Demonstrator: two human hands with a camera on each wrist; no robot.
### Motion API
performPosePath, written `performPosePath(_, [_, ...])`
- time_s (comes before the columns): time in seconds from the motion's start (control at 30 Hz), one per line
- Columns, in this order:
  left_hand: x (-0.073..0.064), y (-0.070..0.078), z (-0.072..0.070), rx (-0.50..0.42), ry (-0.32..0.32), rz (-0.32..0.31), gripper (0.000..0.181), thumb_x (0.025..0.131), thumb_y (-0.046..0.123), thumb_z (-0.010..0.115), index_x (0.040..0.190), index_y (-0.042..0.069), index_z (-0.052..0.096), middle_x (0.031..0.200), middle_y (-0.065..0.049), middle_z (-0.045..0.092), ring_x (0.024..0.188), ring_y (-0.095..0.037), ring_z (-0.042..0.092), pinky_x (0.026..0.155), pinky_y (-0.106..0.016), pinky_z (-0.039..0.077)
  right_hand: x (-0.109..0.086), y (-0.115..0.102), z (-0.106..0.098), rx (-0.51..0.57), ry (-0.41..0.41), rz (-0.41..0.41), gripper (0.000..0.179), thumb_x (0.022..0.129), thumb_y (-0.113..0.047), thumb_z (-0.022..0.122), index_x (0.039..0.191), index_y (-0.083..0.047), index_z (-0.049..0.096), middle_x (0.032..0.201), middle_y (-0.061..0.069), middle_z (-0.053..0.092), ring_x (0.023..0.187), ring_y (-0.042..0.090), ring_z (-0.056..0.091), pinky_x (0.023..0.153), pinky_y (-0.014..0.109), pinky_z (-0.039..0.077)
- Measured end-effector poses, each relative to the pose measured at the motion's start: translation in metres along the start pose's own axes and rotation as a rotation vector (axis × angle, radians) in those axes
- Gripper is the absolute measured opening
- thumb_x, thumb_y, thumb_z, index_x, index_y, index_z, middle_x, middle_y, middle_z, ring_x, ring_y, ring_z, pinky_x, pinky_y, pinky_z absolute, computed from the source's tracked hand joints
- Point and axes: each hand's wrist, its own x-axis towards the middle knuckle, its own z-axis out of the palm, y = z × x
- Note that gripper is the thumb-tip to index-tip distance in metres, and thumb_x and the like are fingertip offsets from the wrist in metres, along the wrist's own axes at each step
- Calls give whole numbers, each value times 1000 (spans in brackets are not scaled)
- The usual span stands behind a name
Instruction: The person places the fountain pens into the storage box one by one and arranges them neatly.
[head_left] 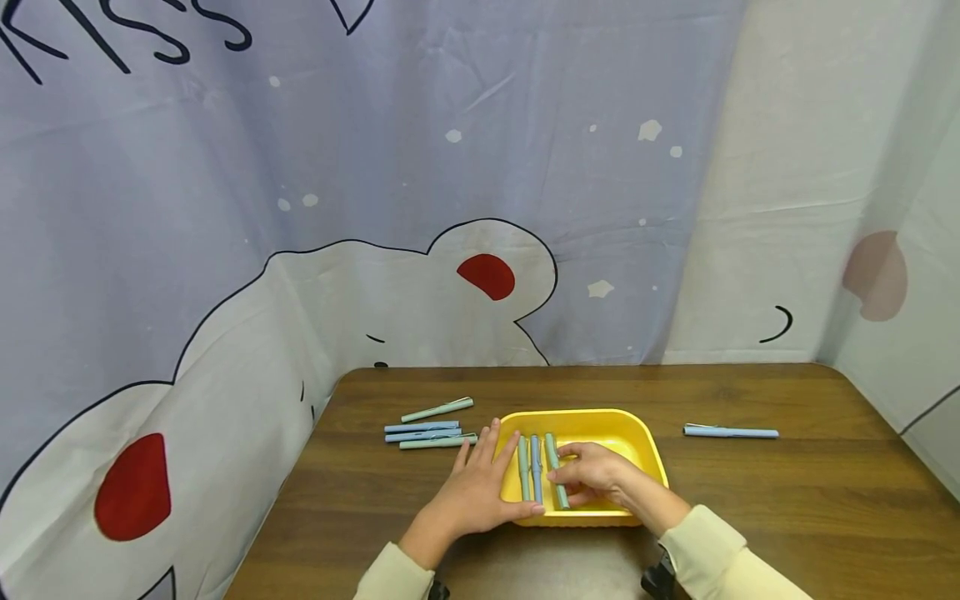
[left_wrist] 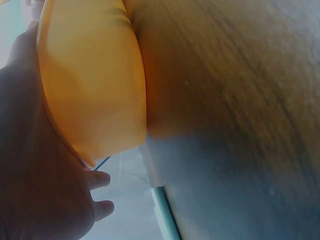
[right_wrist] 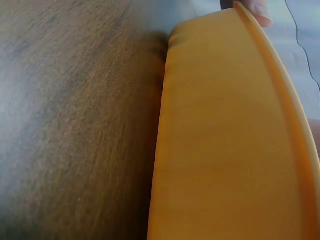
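A yellow tray holds a green pen, a blue pen and, to their right, another green pen, lying roughly side by side. My right hand reaches over the tray and pinches that rightmost green pen between thumb and fingers. With fingers spread, my left hand rests on the tray's left rim, its thumb along the front edge. In the left wrist view this hand lies against the tray's side. The right wrist view is mostly the tray's outer wall.
Left of the tray lie two blue pens and two more green ones, the farther green pen slanted. A single blue pen lies far right on the wooden table. A printed curtain hangs behind the table.
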Motion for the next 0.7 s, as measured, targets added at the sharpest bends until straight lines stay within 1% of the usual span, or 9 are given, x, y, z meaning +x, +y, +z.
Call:
performPosePath(0.2, [0,-1,1,3,-4,1,109,83,81,56,164,18,18,171,-12,0,156,-35,8,123,-61,10,3,1,4,-28,38,11,63,92,-6,72,141,14,40,92,15,67,73,19,67,59,30,60])
performPosePath(0.37, [0,-1,1,1,-11,-4,109,83,82,55,164,19,18,171,-10,-2,157,-33,6,123,-60,9,4,1,7,-40,57,15,64,91,-6,74,142,13,40,91,16,68,70,20,68,59,30,60])
performPosePath(0.57, [0,-1,1,3,-8,-7,110,82,83,55,164,19,18,171,-11,-1,157,-33,7,123,-60,9,4,2,9,-71,71,-8,65,88,-4,76,140,12,40,93,18,62,69,21,68,60,34,61])
performPosePath(0.7, [0,0,1,3,-7,-9,110,83,82,55,164,19,18,171,-11,-1,157,-33,7,123,-60,9,5,1,11,-99,99,-1,63,88,-3,76,139,10,43,94,18,60,67,22,65,58,33,60])
